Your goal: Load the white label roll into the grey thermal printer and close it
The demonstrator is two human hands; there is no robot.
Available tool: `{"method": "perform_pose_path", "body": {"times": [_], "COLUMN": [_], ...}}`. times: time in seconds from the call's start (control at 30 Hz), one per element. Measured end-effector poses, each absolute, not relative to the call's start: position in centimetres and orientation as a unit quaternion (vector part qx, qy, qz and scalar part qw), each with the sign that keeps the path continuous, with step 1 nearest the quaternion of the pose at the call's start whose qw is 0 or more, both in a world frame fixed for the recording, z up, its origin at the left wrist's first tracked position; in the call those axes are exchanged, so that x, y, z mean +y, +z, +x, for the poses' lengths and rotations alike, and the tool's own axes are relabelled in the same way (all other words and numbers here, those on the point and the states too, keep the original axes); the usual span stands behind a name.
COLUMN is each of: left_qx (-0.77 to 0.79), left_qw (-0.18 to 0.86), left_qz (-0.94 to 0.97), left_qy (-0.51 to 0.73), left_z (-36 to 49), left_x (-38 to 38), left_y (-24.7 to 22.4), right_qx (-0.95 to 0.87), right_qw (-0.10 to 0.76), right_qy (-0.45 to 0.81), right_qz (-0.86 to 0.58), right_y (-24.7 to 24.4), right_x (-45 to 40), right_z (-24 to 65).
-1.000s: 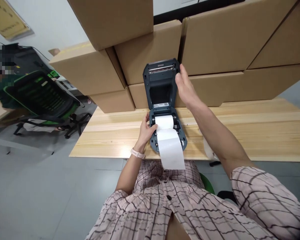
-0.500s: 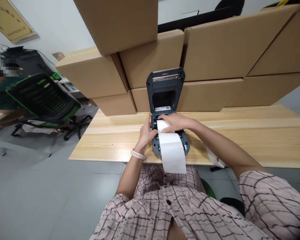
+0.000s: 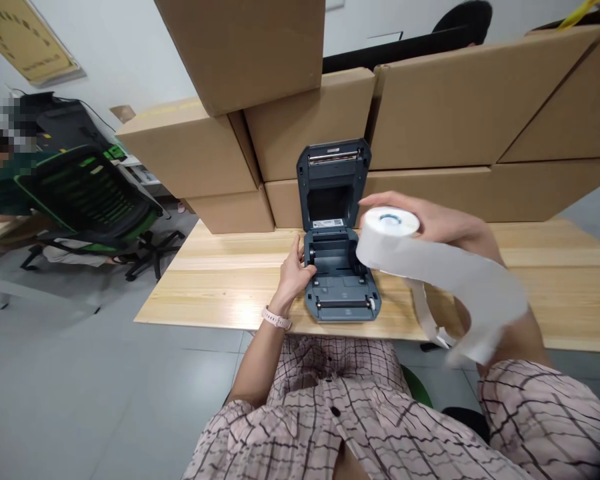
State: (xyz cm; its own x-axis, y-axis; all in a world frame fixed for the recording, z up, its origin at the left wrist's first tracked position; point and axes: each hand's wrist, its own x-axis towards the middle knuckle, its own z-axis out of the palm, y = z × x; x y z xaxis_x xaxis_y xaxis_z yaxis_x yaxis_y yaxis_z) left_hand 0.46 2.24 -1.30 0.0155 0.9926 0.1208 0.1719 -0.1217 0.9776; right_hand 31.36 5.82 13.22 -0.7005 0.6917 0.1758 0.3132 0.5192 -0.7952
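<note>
A dark grey label printer [image 3: 337, 288] sits on the table with its lid [image 3: 333, 170] raised, its inner bay bare. My left hand [image 3: 295, 272] grips the printer's left edge, thumb on the rim and fingers along the outer side. To the right of the printer, my right hand [image 3: 437, 220] is closed around a white label roll [image 3: 380, 247], held in the air above the table. From the roll a long loose strip trails right and down across my right forearm, its end blurred.
Stacked cardboard boxes [image 3: 430, 120] line the back of the wooden table [image 3: 205, 280]. Another white paper strip [image 3: 423, 310] lies at the table's front edge, right of the printer. At the left, a person [image 3: 15, 173] sits by a black office chair [image 3: 90, 200].
My right hand has lifted the label roll out of the printer and moved it right, its strip swinging along. My left hand stays at the printer's left edge.
</note>
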Motion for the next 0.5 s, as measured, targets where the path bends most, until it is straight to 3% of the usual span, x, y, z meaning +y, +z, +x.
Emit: {"method": "perform_pose_path", "body": {"times": [0.2,0.5], "left_qx": [0.531,0.509], "left_qw": [0.442,0.443], "left_qz": [0.550,0.556], "left_qy": [0.469,0.486], "left_z": [0.8,0.6], "left_x": [2.0,2.2], "left_y": [-0.4,-0.5], "right_qx": [-0.772,-0.721], "right_qw": [0.251,0.272], "right_qy": [0.312,0.404], "right_qz": [-0.493,-0.493], "right_y": [10.7,3.0], "right_x": [6.4,9.6], "right_z": [35.7,32.9]}}
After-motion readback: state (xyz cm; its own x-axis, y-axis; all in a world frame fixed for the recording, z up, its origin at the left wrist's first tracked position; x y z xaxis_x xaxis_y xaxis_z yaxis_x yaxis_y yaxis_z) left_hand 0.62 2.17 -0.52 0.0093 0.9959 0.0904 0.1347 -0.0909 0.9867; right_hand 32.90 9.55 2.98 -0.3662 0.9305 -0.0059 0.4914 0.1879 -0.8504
